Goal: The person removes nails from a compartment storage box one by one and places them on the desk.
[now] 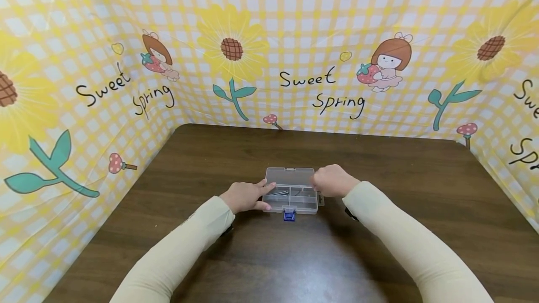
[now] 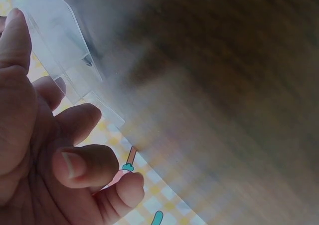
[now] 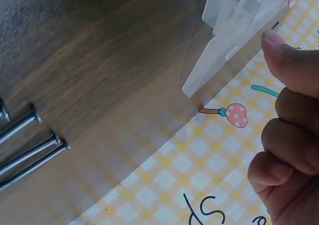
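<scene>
A clear plastic compartment box (image 1: 305, 210) sits on the table with its lid (image 1: 289, 176) raised at the back and a blue latch (image 1: 289, 215) at the front. My left hand (image 1: 244, 196) holds its left end, thumb at the front corner and fingers along the hinge side. Several silver screws (image 1: 279, 194) lie in the rear left compartment. At the right end of the lid is my right hand (image 1: 334, 180), fingers curled. A small dark screw (image 3: 275, 25) shows at its fingertip in the right wrist view; its grip is partly hidden.
Several loose metal screws (image 3: 35, 165) lie on the wooden table (image 1: 269, 256) in the right wrist view. A hanging tab (image 1: 321, 199) sticks out at the box's right end. Checked fabric (image 1: 311, 120) with printed flowers stands around the table's back and sides.
</scene>
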